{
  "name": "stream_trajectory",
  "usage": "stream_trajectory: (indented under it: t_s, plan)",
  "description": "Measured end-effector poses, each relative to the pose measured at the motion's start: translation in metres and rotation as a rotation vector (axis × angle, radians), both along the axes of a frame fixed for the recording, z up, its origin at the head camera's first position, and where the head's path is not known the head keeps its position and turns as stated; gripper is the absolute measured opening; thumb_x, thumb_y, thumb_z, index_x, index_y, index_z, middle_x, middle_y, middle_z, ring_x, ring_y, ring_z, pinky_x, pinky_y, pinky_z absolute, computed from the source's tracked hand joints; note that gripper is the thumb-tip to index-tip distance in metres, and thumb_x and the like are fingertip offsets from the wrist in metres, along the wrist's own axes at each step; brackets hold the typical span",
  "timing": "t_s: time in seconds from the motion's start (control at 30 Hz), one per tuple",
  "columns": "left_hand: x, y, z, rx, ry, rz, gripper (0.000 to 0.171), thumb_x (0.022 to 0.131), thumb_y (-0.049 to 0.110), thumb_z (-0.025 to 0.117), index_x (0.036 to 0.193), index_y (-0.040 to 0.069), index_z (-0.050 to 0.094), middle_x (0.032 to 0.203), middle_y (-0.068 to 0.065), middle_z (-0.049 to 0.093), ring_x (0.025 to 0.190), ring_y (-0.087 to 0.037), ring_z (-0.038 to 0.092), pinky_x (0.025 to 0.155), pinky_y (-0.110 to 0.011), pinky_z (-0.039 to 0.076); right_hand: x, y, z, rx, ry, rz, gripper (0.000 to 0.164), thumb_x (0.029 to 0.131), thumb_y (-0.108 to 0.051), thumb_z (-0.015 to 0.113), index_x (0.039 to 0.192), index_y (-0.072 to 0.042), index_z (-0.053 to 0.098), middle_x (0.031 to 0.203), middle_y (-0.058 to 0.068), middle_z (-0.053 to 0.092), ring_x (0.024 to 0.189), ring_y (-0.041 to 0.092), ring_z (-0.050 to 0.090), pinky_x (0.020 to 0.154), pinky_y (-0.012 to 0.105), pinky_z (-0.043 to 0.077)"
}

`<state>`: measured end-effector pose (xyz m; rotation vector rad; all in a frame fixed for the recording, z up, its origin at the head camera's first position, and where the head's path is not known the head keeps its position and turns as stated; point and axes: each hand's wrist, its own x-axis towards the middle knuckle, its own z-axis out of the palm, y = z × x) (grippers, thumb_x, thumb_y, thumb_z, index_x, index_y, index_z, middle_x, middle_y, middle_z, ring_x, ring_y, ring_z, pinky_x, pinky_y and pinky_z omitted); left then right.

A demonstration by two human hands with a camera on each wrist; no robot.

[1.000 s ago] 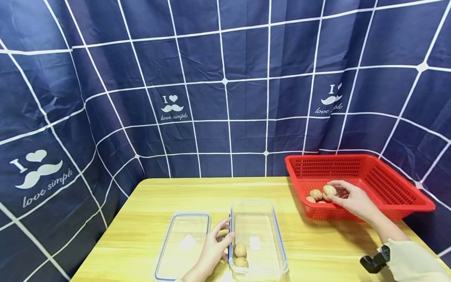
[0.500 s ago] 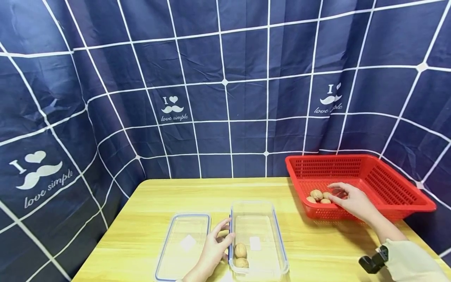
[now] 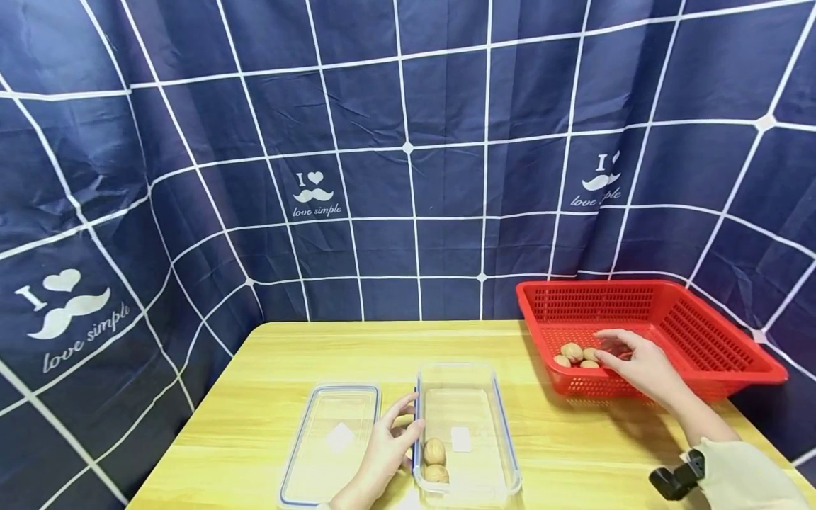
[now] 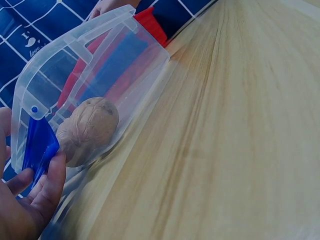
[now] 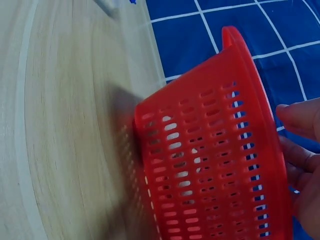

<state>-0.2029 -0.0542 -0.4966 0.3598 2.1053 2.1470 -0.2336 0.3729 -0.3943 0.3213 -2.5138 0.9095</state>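
Note:
My left hand (image 3: 385, 450) is at the left side of a clear plastic food container (image 3: 503, 432); in the left wrist view its fingers and thumb pinch the blue latch flap (image 4: 41, 145). Two walnuts (image 3: 435, 451) lie in the container's near left corner. My right hand (image 3: 644, 365) reaches over the near rim of a red plastic basket (image 3: 701, 365), fingers loosely bent, with no walnut showing between them. Several walnuts (image 3: 571, 352) lie in the basket's near left corner, just left of the right fingertips. The basket wall hides them in the right wrist view, except through its slots.
The container's lid (image 3: 325, 453), clear with a blue seal, lies flat on the wooden table (image 3: 274, 354) left of the left hand. A dark blue checked curtain (image 3: 446, 212) hangs behind the table and along both sides. The basket stands at the table's back right.
A second ago the right fingers held a walnut above the others; now it is out of them and the fingers hover beside the walnuts. The left hand and container have stayed put.

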Motion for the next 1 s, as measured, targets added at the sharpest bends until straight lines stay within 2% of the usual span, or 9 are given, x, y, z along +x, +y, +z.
stream_trajectory:
  t_s: [0.27, 0.5, 0.77, 0.9, 1.0]
  plan:
    - [0.0, 0.0, -0.001, 0.005, 0.007, -0.003, 0.05, 0.089, 0.023, 0.064, 0.135, 0.017, 0.047, 0.125, -0.013, 0.045, 0.072, -0.011, 0.053, 0.042, -0.02, 0.052, 0.006, -0.014, 0.004, 0.013, 0.053, -0.005, 0.029, 0.082, -0.012, 0.071, 0.109, -0.006, 0.062, 0.087, 0.007, 0.066, 0.072, -0.001, 0.055, 0.059, 0.012, 0.046]
    - [-0.001, 0.0, -0.001, 0.006, 0.003, 0.0, 0.051, 0.088, 0.022, 0.064, 0.136, 0.015, 0.046, 0.124, -0.012, 0.045, 0.072, -0.011, 0.053, 0.042, -0.02, 0.051, 0.009, -0.027, 0.007, -0.024, 0.091, 0.034, 0.028, 0.081, -0.008, 0.071, 0.108, -0.005, 0.062, 0.088, 0.009, 0.065, 0.072, 0.0, 0.056, 0.061, 0.011, 0.046]
    - [0.0, 0.0, -0.002, -0.013, 0.0, 0.004, 0.052, 0.088, 0.023, 0.064, 0.136, 0.015, 0.046, 0.124, -0.011, 0.044, 0.072, -0.012, 0.053, 0.042, -0.019, 0.051, 0.012, -0.041, 0.008, -0.048, 0.058, 0.044, 0.027, 0.083, -0.015, 0.071, 0.107, -0.007, 0.063, 0.089, 0.003, 0.066, 0.074, 0.001, 0.057, 0.061, 0.013, 0.047]
    - [0.0, 0.0, -0.001, -0.018, 0.003, 0.009, 0.051, 0.088, 0.023, 0.064, 0.136, 0.016, 0.047, 0.124, -0.011, 0.045, 0.071, -0.011, 0.053, 0.041, -0.02, 0.051, 0.014, -0.047, 0.009, -0.064, 0.051, 0.063, 0.027, 0.083, -0.013, 0.07, 0.108, -0.006, 0.063, 0.09, 0.011, 0.066, 0.075, 0.002, 0.057, 0.061, 0.014, 0.048]
    - [0.0, 0.0, -0.001, -0.017, 0.002, 0.006, 0.05, 0.088, 0.023, 0.064, 0.135, 0.019, 0.048, 0.124, -0.011, 0.045, 0.07, -0.01, 0.052, 0.041, -0.02, 0.051, 0.015, -0.052, 0.009, -0.068, 0.05, 0.079, 0.026, 0.084, -0.011, 0.069, 0.108, -0.006, 0.062, 0.091, 0.012, 0.066, 0.075, 0.004, 0.057, 0.061, 0.014, 0.048]
